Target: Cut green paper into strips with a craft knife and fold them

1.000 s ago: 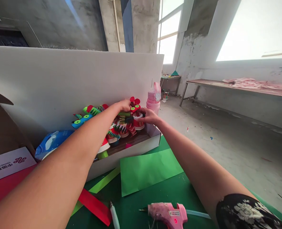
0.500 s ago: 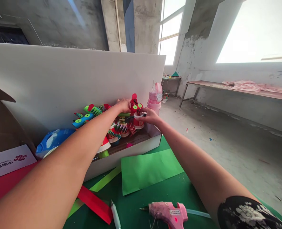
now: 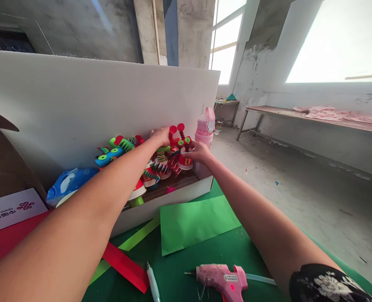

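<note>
A red paper-cup figure (image 3: 186, 162) with green ring eyes and two springy folded-paper antennae stands at the right end of an open white box (image 3: 167, 209). My right hand (image 3: 200, 152) is closed on its right side, near the head and cup rim. At the head's left edge, my left hand (image 3: 161, 136) has bent fingers against the figure; their tips are partly hidden. More paper-cup figures with folded-paper limbs crowd the box to the left, including one with a blue head (image 3: 109, 157). My left forearm covers some of them.
A pink water bottle (image 3: 204, 131) stands behind the box's right end. In front lie a green paper sheet (image 3: 198, 224), a red paper strip (image 3: 126, 268), a white pen (image 3: 153, 283) and a pink glue gun (image 3: 220, 279) with its red light on. A blue packet (image 3: 69, 184) sits at left.
The red figure has turned and shifted slightly right, so both antennae now show where one showed before. My left hand has moved slightly left and up. The view has shifted a little.
</note>
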Available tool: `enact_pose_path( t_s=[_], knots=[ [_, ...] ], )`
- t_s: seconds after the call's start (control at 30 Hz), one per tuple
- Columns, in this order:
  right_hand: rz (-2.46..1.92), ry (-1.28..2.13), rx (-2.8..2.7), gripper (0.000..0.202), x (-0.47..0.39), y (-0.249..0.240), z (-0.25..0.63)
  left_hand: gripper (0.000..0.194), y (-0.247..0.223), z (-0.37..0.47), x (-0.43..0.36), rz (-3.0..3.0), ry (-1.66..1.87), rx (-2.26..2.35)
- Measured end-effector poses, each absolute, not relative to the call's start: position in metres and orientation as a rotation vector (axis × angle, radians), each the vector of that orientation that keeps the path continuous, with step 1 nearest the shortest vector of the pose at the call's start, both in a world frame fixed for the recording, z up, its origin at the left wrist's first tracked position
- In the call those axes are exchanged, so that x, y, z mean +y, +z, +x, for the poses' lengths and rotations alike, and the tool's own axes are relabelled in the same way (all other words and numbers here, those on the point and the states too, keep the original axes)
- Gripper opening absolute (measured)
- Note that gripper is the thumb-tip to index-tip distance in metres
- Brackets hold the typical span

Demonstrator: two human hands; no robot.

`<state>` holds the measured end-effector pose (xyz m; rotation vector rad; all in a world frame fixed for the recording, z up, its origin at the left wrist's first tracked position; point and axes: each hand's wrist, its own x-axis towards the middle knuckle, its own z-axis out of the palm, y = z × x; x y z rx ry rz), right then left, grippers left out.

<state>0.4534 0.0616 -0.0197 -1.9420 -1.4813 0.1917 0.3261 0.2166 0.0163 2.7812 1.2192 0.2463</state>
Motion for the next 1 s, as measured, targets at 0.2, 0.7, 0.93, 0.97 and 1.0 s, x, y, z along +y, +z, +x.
enact_pose_path(
  t_s=[0.2,0.7,0.93,0.97,1.0],
  knots=[
    [-1.999,0.119,-1.437,0.025,0.067,-0.020,0.444,0.071,0.018,0.326,0.216,2.780,0.244,1.360],
    [-1.923,0.089,-1.399,0.023,0.087,-0.024,0.460,0.069,0.023,0.322,0.209,2.779,0.219,1.351],
    [-1.865,0.057,-1.427,0.014,0.083,-0.027,0.457,0.063,0.026,0.320,0.211,2.768,0.268,1.340],
    [-1.858,0.055,-1.432,0.015,0.083,-0.027,0.456,0.061,0.027,0.319,0.212,2.764,0.277,1.335],
    [-1.854,0.053,-1.434,0.016,0.083,-0.028,0.456,0.059,0.028,0.319,0.212,2.760,0.288,1.331]
  ],
)
